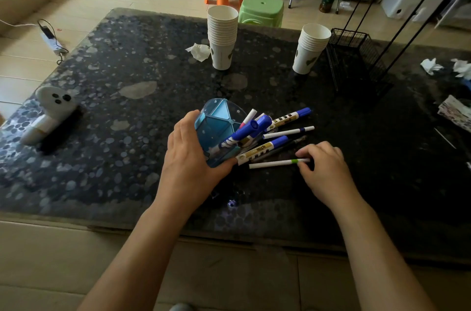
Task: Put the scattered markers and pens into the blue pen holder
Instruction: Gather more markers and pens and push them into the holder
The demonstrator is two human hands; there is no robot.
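Observation:
The blue pen holder [216,123] stands tilted on the dark table [114,119], gripped around its near side by my left hand [190,158]. A few blue-capped markers [251,130] and a pink-tipped pen [248,117] stick out of it to the right. More markers and pens lie in a loose pile right of it: a blue-capped marker [290,117], a thin white pen [288,133], another blue-capped marker [262,149]. My right hand [325,168] pinches the end of a thin white pen with a green band [277,163] lying on the table.
Two stacks of paper cups [222,35] [309,49] stand at the back. A black wire rack [356,56] is at the back right, crumpled tissues [200,52] and papers [456,112] nearby. A white ghost-shaped object [51,112] lies at the left. Stools stand beyond the table.

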